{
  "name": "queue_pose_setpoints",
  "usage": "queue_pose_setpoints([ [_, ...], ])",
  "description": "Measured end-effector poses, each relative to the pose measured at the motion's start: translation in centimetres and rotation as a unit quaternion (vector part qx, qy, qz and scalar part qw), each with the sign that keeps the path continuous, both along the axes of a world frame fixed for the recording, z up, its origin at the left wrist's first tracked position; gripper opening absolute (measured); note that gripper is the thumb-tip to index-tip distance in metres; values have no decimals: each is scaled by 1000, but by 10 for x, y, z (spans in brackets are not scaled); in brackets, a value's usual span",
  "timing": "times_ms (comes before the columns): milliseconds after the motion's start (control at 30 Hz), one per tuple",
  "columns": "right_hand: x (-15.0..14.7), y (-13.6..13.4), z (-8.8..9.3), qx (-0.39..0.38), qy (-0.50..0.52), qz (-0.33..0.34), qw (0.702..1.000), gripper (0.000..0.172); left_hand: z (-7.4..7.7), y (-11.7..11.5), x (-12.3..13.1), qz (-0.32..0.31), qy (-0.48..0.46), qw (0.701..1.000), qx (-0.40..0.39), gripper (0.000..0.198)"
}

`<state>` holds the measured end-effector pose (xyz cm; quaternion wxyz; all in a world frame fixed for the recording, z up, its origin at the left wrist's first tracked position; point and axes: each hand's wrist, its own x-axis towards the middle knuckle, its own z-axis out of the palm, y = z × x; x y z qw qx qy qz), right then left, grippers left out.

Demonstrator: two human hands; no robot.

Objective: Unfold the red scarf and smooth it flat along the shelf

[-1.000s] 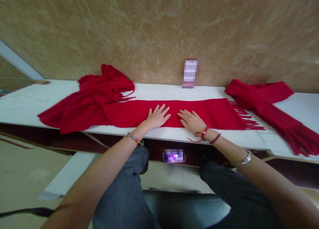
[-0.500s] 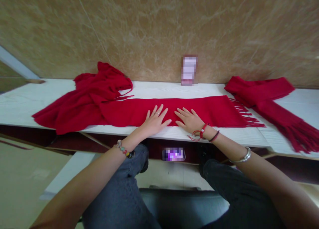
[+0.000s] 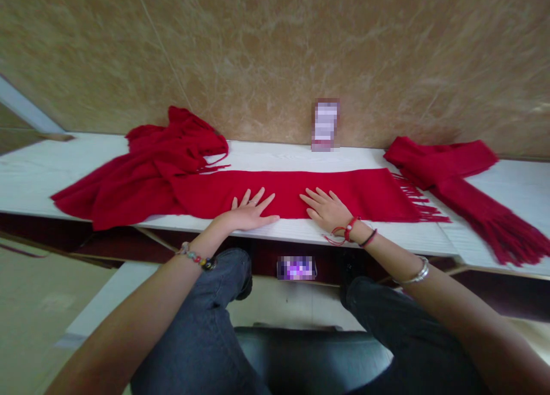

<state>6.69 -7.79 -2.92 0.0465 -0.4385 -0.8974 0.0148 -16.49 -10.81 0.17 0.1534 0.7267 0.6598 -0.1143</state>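
Note:
A red scarf (image 3: 287, 188) lies stretched flat along the white tabletop, its fringe pointing right and its left part heaped in loose folds. My left hand (image 3: 249, 211) rests on the scarf's front half with fingers spread, a ring on one finger. To the right of it, my right hand (image 3: 327, 207) lies flat on the same scarf, fingers also apart. Neither hand grips the cloth. Beyond the fringe, a second red scarf (image 3: 455, 177) lies loosely bent over itself, its tasselled end hanging toward the front right.
The white tabletop (image 3: 275, 153) is narrow and meets a brown marbled wall (image 3: 258, 57). A small blurred upright card or device (image 3: 325, 124) leans there. Under the tabletop, a blurred purple-lit item (image 3: 296, 268) sits on a dark shelf. A dark stool seat (image 3: 313, 355) is below.
My left hand has slid left along the scarf, away from my right hand. My right hand stays almost in place. The scarf looks the same, with a slight shift of the whole view.

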Motion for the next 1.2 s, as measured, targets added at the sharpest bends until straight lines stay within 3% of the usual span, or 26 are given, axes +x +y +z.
queue_pose_setpoints([
  [133, -9, 12, 10, -28, 38, -25, 999, 51, 8, 10, 11, -14, -11, 1000, 4, 75],
  [267, -27, 37, 22, -6, 57, -68, 996, 52, 12, 37, 34, -29, -25, 995, 89, 61],
  [433, -41, 60, 12, -40, 15, -92, 995, 53, -2, 65, 49, -10, -55, 992, 117, 57],
  [567, -40, 61, 2, -33, 0, -100, 994, 54, -12, 72, 42, 51, -46, 995, 78, 66],
  [733, -36, 58, 2, -27, 2, -139, 990, 56, -10, 74, 26, 102, -34, 992, 70, 74],
  [1033, 1, 66, 0, -15, -24, -205, 978, 56, -24, 70, -3, 82, 1, 984, 157, 62],
  [1133, -6, 59, 6, 4, -13, -200, 980, 59, -27, 70, -4, 77, 6, 982, 171, 60],
  [1200, -20, 49, 9, 16, 3, -158, 987, 63, -28, 70, -3, 75, 9, 981, 176, 60],
])
